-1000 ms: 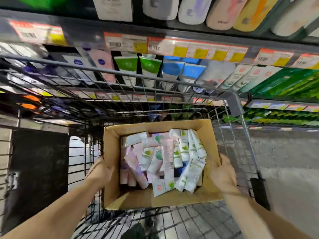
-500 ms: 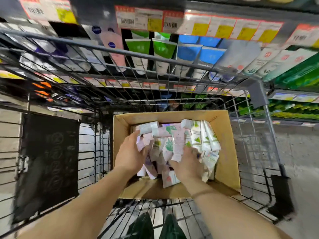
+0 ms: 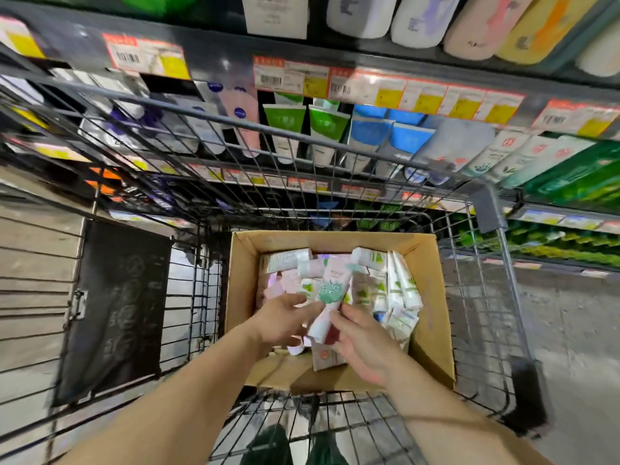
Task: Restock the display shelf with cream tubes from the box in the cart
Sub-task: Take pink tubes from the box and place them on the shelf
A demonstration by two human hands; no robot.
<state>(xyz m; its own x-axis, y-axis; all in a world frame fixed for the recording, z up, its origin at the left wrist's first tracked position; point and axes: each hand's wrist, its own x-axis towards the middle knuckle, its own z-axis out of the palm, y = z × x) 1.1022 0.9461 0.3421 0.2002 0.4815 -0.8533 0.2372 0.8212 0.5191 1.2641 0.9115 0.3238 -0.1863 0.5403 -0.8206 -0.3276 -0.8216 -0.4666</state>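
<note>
A brown cardboard box [image 3: 432, 327] sits in the wire cart [image 3: 486, 297], filled with several white, pink and green cream tubes [image 3: 399, 290]. Above the pile, a white-and-pink tube with a green label [image 3: 330, 295] is lifted upright. My left hand [image 3: 285, 317] holds it from the left with its fingers on the lower part. My right hand [image 3: 362, 344] grips its lower end from the right. The display shelf [image 3: 369, 142] beyond the cart holds rows of green, blue and white tubes.
Price tags [image 3: 419, 99] run along the shelf edges above and below. The cart's far wire wall [image 3: 268, 156] stands between the box and the shelf. A dark panel [image 3: 117, 307] and grey floor [image 3: 563, 330] flank the cart.
Both hands went from the box's sides into the tubes, then lifted one green-labelled tube up out of the pile. The view has tilted up towards the shelf.
</note>
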